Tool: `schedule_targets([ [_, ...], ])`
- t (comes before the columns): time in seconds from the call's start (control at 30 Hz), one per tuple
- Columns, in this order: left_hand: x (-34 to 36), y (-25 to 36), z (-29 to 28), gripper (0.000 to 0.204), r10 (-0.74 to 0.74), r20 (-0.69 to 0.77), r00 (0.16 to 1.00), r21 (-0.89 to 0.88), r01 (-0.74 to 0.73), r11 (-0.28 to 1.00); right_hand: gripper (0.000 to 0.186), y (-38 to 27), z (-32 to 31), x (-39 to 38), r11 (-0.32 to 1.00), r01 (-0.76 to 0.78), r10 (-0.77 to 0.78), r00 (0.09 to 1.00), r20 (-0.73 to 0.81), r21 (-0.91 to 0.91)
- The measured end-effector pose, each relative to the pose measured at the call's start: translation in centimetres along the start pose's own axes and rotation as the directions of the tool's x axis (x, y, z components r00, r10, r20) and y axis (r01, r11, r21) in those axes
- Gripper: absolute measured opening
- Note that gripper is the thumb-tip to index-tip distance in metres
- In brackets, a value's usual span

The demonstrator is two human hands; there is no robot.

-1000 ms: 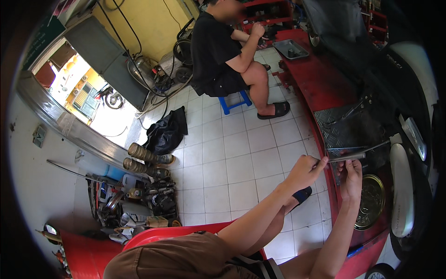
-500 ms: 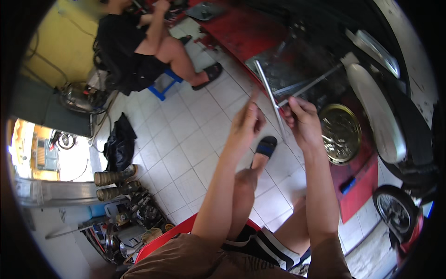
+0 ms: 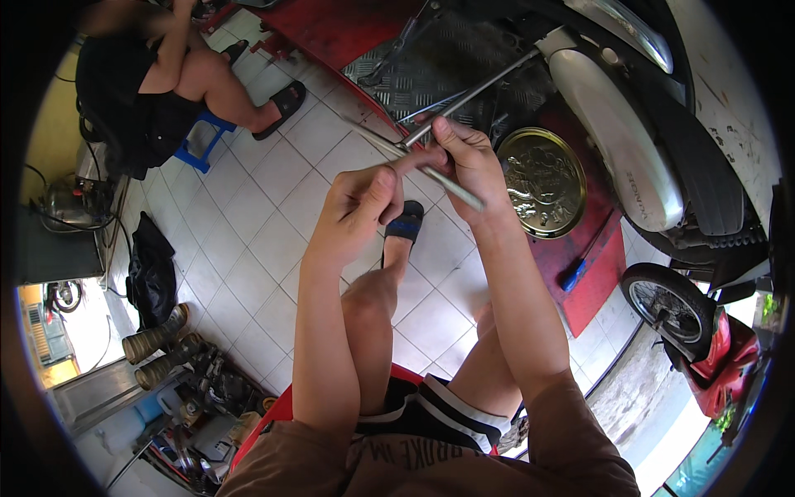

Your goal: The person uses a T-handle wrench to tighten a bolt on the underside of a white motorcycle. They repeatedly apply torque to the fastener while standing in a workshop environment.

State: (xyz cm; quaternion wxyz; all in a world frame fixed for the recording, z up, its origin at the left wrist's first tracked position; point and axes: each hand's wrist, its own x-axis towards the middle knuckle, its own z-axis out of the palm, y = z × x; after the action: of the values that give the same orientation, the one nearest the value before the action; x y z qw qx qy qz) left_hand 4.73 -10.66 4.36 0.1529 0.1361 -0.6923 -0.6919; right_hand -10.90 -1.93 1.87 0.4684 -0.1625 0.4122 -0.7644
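My right hand (image 3: 472, 161) is closed around the shaft of a metal T-handle wrench (image 3: 480, 89), thumb on top near the crossbar. The shaft runs up and right to the motorcycle (image 3: 617, 137), beside its long silver cover; its far tip cannot be made out. The crossbar slants across in front of my hands, its near end close to my right wrist. My left hand (image 3: 356, 203) holds nothing. Its index finger points out at the crossbar beside my right fingers and seems to touch it, while its other fingers curl in.
A round gold-coloured tray (image 3: 542, 182) with small metal parts lies on the red platform (image 3: 600, 290), near a blue-handled screwdriver (image 3: 573, 275). A person on a blue stool (image 3: 201, 141) sits at upper left. Boots (image 3: 157, 348) and engine parts (image 3: 224, 389) stand at lower left.
The wrench's crossbar has turned about its shaft. My left hand has come up to the crossbar, index finger out. My right hand stays on the shaft; the whole view has shifted.
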Motion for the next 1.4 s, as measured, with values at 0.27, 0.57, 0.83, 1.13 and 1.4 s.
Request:
schedule_targets([
  [0.27, 0.3, 0.0, 0.4, 0.06, -0.02, -0.046, 0.999, -0.02, 0.02, 1.0, 0.032, 0.4, -0.8, -0.1, 1.0, -0.003, 0.003, 0.999, -0.038, 0.004],
  [0.57, 0.3, 0.0, 0.4, 0.066, -0.085, -0.142, 0.986, -0.044, 0.079, 0.996, 0.032, 0.1, -1.0, -0.2, 0.998, -0.022, 0.024, 0.999, -0.043, 0.06],
  [0.83, -0.7, -1.6, 1.1, 0.065, -0.158, -0.041, 0.987, 0.063, 0.16, 0.985, 0.03, -0.2, -0.9, -0.3, 0.997, -0.017, 0.021, 0.998, -0.059, 0.07],
  [1.13, -0.5, -2.5, 1.5, 0.084, -0.205, -0.092, 0.974, 0.357, 0.224, 0.907, 0.029, -0.1, -0.5, -0.4, 0.993, 0.016, -0.009, 0.998, -0.06, 0.114],
  [1.4, 0.1, -0.9, 0.0, 0.089, 0.123, 0.265, 0.956, -0.027, -0.121, 0.992, 0.031, -0.7, -0.9, -0.3, 0.999, 0.008, -0.003, 0.994, -0.106, 0.041],
])
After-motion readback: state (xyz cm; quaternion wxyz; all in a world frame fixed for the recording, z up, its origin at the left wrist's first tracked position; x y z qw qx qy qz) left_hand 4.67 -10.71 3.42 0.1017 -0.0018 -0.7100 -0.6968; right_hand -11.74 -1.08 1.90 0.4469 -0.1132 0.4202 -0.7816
